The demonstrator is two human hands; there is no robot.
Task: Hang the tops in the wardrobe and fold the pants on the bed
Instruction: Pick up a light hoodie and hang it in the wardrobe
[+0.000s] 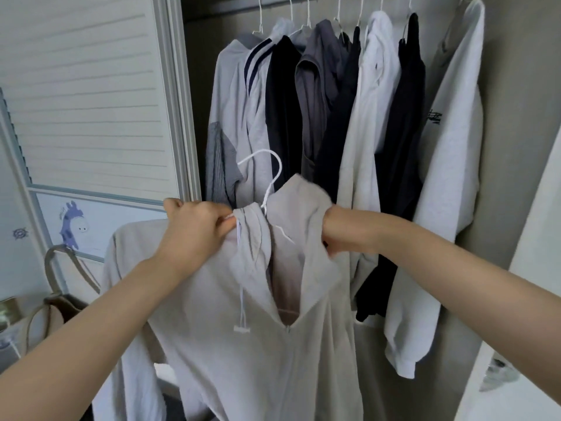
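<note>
A light beige zip-neck top point(230, 344) hangs in front of me on a white wire hanger point(270, 174), whose hook sticks up above the collar. My left hand point(194, 229) pinches the left side of the collar near its drawstring. My right hand point(340, 232) grips the right side of the collar, its fingers partly hidden in the cloth. Behind them is the open wardrobe, where several tops point(321, 95) in grey, white and black hang on white hangers from the rail.
A white slatted wardrobe door point(91, 95) stands to the left, with a blue sticker point(71, 226) on the panel below it. A beige handbag point(57, 302) sits at the lower left. A white sweatshirt point(449, 183) hangs at the far right by the wardrobe's side wall.
</note>
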